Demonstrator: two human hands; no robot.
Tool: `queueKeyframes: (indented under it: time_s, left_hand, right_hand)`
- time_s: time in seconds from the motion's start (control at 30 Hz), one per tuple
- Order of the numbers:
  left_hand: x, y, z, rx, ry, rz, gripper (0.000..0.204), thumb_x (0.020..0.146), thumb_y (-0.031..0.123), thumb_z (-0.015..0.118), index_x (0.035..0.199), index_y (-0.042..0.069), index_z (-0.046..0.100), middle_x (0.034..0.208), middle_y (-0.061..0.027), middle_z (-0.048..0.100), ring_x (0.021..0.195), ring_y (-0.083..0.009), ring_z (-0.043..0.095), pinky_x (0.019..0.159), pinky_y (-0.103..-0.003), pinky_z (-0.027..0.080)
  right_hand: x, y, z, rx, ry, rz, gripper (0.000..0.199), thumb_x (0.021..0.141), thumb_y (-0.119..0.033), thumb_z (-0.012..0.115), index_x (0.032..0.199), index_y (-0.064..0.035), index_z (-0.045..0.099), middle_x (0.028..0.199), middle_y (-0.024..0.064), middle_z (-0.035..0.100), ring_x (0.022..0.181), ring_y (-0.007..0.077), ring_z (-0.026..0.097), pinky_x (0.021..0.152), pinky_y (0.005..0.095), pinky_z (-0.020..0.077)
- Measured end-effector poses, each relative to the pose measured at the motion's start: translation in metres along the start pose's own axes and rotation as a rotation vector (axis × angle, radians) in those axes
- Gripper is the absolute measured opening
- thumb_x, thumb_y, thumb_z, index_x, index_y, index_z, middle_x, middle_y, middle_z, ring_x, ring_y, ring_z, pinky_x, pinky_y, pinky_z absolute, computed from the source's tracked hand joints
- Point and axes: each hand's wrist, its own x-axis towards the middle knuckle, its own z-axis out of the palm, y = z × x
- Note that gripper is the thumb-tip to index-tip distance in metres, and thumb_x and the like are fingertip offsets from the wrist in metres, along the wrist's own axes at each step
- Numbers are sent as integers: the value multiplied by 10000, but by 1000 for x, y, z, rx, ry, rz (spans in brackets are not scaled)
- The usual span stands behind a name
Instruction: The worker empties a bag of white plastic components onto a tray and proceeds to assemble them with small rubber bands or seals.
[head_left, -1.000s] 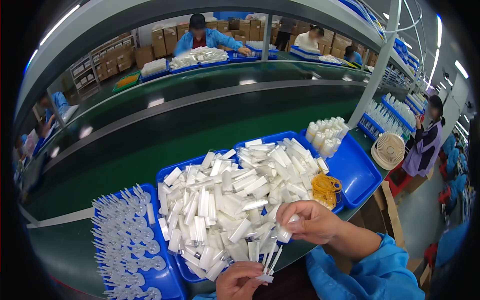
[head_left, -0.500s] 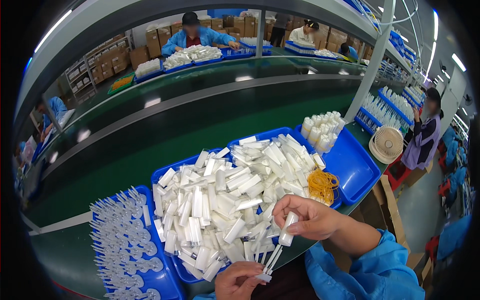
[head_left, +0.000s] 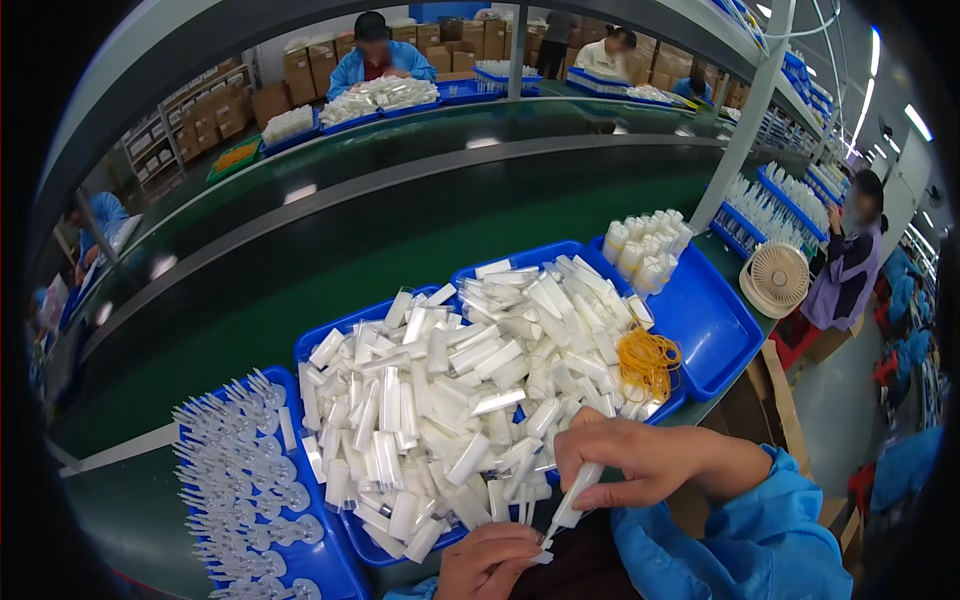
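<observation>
My right hand (head_left: 640,458) pinches a small white tube-like piece (head_left: 578,497) between thumb and fingers, tilted down to the left. Below it, my left hand (head_left: 488,562) is closed on a small white pronged part (head_left: 542,556) with thin stems. One stem meets the lower end of the white tube-like piece; whether it goes inside I cannot tell. Both hands are at the near edge of a heap of white pieces in clear sleeves (head_left: 430,420). Orange rubber bands (head_left: 648,362) lie on the heap's right side, beyond my right hand.
On the left, a blue tray (head_left: 335,545) holds rows of translucent stemmed parts (head_left: 235,480). Banded white bundles (head_left: 645,248) stand in another blue tray (head_left: 715,340) at right. Beyond are a beige fan (head_left: 776,280), a metal post (head_left: 745,120) and a green conveyor (head_left: 400,240). Co-workers sit across it.
My right hand has turned and lowered the white tube-like piece, bringing it against a stem of the part in my left hand. Across the conveyor, a co-worker's arm has drawn in.
</observation>
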Motion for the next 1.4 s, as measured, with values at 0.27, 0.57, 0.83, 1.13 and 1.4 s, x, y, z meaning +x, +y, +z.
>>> queueKeyframes:
  time_s: [0.27,0.57,0.83,1.13,1.4]
  left_hand:
    - [-18,0,1,-241,224,-184,243,766,-15,614,969,49,496,1061,-168,488,866,-201,534,762,-309,455]
    - [-28,3,1,-562,465,-364,301,773,49,669,999,-2,477,945,-115,551,800,-170,562,708,-255,469]
    - [-21,3,-3,-118,459,-126,174,808,73,642,935,0,548,933,-121,560,817,-165,545,692,-251,448]
    - [-5,1,1,60,335,-27,100,803,8,603,901,1,580,940,-144,580,853,-225,556,723,-281,447]
    - [-1,0,0,25,332,-7,108,792,0,611,898,-4,593,899,-143,597,822,-231,569,712,-286,454]
  right_hand:
    - [32,2,20,47,-129,-88,257,836,-153,549,1054,-74,439,1018,89,444,971,240,453,868,346,274]
    - [140,62,-30,-901,-207,123,336,748,-36,515,1081,-77,541,1108,86,565,1030,258,515,844,386,419]
    - [113,45,-19,-93,283,247,309,864,-134,508,1169,-79,496,926,53,567,774,161,568,659,283,464]
    - [69,11,8,1120,327,457,415,906,-160,485,1281,-11,389,895,39,515,734,65,485,567,197,377]
    - [56,17,7,1073,375,455,256,905,-126,460,1141,-27,460,918,37,513,754,90,491,619,224,404]
